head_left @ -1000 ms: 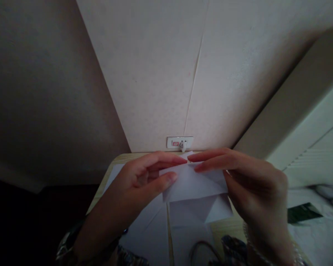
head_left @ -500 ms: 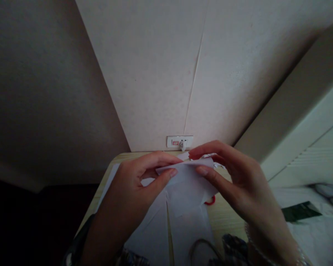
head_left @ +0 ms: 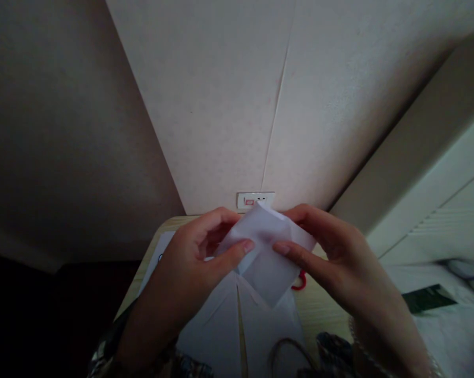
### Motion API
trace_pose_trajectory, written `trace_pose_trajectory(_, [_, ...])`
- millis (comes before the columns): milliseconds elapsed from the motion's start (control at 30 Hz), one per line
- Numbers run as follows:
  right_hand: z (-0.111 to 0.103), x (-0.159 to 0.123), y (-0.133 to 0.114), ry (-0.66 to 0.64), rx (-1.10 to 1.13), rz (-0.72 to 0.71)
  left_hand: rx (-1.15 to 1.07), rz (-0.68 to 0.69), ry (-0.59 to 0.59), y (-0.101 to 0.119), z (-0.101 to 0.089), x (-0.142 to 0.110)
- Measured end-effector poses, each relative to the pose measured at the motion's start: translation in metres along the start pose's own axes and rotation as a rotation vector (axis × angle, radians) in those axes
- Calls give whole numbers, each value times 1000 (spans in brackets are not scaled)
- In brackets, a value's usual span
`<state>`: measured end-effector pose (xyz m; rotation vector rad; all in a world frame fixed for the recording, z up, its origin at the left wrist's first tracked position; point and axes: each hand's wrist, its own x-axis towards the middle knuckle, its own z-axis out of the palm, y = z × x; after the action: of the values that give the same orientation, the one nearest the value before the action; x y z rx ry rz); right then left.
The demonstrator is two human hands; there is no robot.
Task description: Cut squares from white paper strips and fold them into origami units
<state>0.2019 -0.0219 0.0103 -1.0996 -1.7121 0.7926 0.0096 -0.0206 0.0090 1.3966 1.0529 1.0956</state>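
Note:
A piece of white folded paper point(head_left: 266, 262) is held up between my two hands above the table, one of its corners pointing toward the wall. My left hand point(head_left: 205, 257) pinches its left side, thumb on the near face and fingers behind. On the right side, my right hand point(head_left: 327, 247) grips it the same way, thumb lying flat across the face. The fingertips behind the paper are hidden. Below lie white paper sheets point(head_left: 272, 331) with a narrow gap between them. Part of a red ring-shaped thing point(head_left: 300, 282) shows beside the paper, perhaps a handle.
The light wooden table point(head_left: 323, 310) meets the wall, where a socket plate point(head_left: 249, 201) sits just beyond my hands. At the right, a dark green packet point(head_left: 430, 299) rests on a white surface near a pair of glasses point(head_left: 467, 270). A pale cabinet point(head_left: 438, 184) stands behind them.
The paper has tilted and opened out: a broad diamond-shaped face now shows, its corner raised over the socket. Both thumbs have moved onto that face. The hands stay in nearly the same place.

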Motion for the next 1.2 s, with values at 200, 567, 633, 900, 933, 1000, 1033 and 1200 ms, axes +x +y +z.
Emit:
trace_pose_trajectory(200, [-1, 0, 1, -24, -16, 11, -98, -102, -62, 2, 2, -2])
trace_pose_trajectory(567, [2, -4, -3, -71, -64, -89, -42, -24, 58, 7, 10, -5])
trace_pose_trajectory(633, [2, -4, -3, -79, -63, -80, -31, -29, 87, 7, 10, -3])
trace_pose_trajectory(900, [3, -2, -4, -106, -3, -41, 85, -4, 18, 2, 2, -3])
trace_pose_trajectory(933, [4, -2, -4, -94, 12, -42, 103, 3, 21, 1, 2, -3])
trace_pose_trajectory(1000, [4, -2, -4, -66, 36, -37, 137, 17, 19, 1, 2, -3])
trace_pose_trajectory(1033, [4, -2, -4, -53, 45, -33, 146, 22, 18, 1, 3, -2])
trace_pose_trajectory(1200, [5, -3, -5, -34, 71, -11, 198, 66, 39, 0, 3, -2])
